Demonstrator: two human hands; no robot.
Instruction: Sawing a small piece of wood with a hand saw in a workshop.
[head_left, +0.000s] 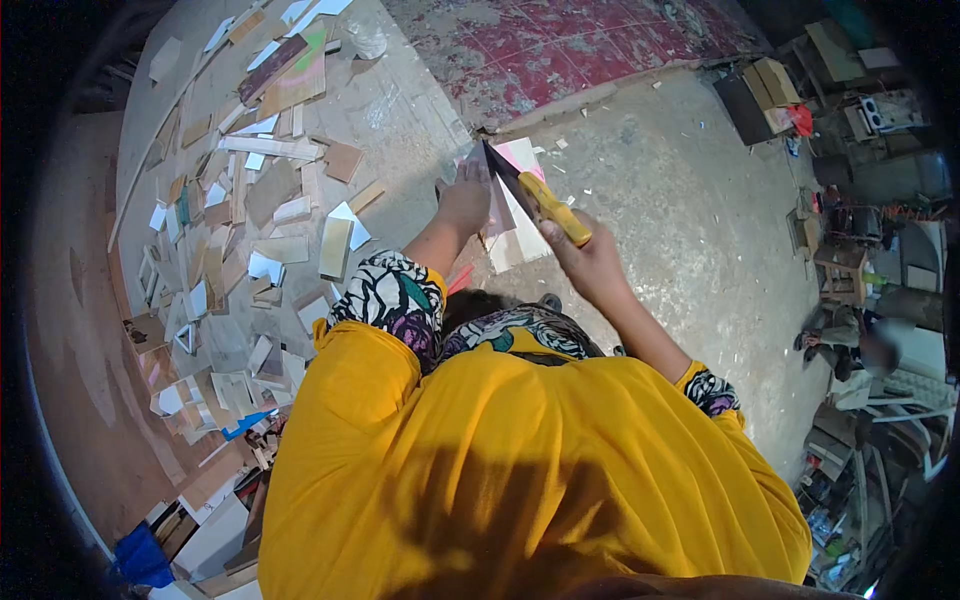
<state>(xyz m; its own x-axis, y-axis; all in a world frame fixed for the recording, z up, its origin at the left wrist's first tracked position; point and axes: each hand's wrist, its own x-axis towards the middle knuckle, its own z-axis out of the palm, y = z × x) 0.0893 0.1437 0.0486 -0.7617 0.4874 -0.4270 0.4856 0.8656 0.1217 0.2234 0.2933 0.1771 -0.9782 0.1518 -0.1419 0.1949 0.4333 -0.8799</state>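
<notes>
- Arms: the left forearm slants up and rightward to upper centre; the right forearm rises leftward from right of centre.
- Board: pale, pink-marked, on the floor at upper centre; any lettering too small to read.
- Handsaw: yellow-handled, its dark blade pointing up-left over the board.
- Right hand: fingers wrapped around the saw's handle.
- Left hand: fingers extended over the board's left side, beside the blade; whether they grip cannot be told.

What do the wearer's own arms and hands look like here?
The left hand and right hand show no gloves. Yellow sleeves end in patterned cuffs: black-and-white leaf-like shapes with purple and teal patches, edged in yellow. Below the cuffs, the forearms are bare.
</notes>
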